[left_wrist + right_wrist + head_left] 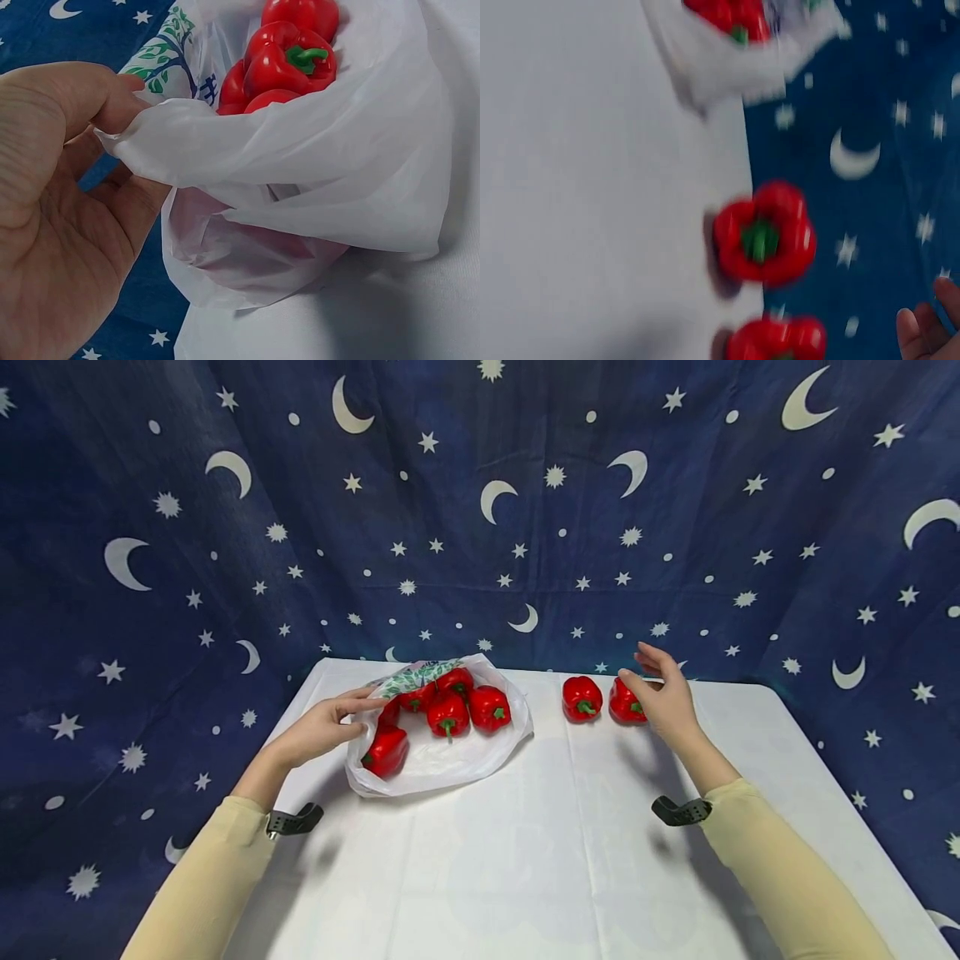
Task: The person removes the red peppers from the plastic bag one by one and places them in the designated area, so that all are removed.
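Found on table (517, 877): bag (431, 787) at left, peppers (447, 712) inside | Noted right of bag: two loose peppers (582, 699), side by side | Logged left hand (318, 728) at bag's rim, right hand (666, 693) near rightmost pepper (624, 705) | Recorded behind table: curtain (450, 518)

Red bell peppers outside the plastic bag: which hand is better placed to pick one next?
Right, probably: the right hand is empty near these red bell peppers, while the left hand pinches the plastic bag.

No text legible, blue character-like mark (209, 88) on the white plastic bag (337, 161), at 11 o'clock in the left wrist view, only partly shown, too partial to read, green leafy print (177, 51) beside it, toward its 10 o'clock
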Motion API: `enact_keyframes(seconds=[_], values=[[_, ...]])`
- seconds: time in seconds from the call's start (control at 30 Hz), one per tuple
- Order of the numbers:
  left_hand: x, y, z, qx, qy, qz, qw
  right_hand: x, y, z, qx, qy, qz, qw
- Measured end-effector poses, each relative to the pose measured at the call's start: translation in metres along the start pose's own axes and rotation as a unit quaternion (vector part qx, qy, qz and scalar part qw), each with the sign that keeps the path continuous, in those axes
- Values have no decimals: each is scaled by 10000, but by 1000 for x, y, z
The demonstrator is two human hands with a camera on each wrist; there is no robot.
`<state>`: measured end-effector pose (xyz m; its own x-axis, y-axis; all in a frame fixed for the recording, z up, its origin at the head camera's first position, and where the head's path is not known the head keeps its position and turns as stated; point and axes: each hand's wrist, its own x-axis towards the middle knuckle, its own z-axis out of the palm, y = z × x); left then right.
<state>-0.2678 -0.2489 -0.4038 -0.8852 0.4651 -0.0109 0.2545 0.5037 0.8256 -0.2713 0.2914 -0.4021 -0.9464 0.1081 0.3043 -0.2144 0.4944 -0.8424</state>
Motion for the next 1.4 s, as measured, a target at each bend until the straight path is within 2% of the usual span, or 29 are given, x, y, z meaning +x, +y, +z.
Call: enact_keyframes(seconds=[0.17,0.37,0.57,0.77,0.97,1.4], values=[[-2,-2,1,52,12,28,10000,-8,-21,28,373,-543,-378,9971],[-1,0,1,110,24,-65,9999,-15,-39,56,755,-1282,-403,9881],[0,1,0,96,-17,-68,9999,-25,-53,83,843,-1821,-587,9779],[1,0,0,92,27,-29,10000,-33,-65,108,1088,-2291,-779,9642],[0,1,0,58,3,-56,10000,-41,-74,136,1136,-2777,-787,9507],[1,0,0,-20,36,-28,10000,-55,-92,188,1490,-3505,-933,9199]])
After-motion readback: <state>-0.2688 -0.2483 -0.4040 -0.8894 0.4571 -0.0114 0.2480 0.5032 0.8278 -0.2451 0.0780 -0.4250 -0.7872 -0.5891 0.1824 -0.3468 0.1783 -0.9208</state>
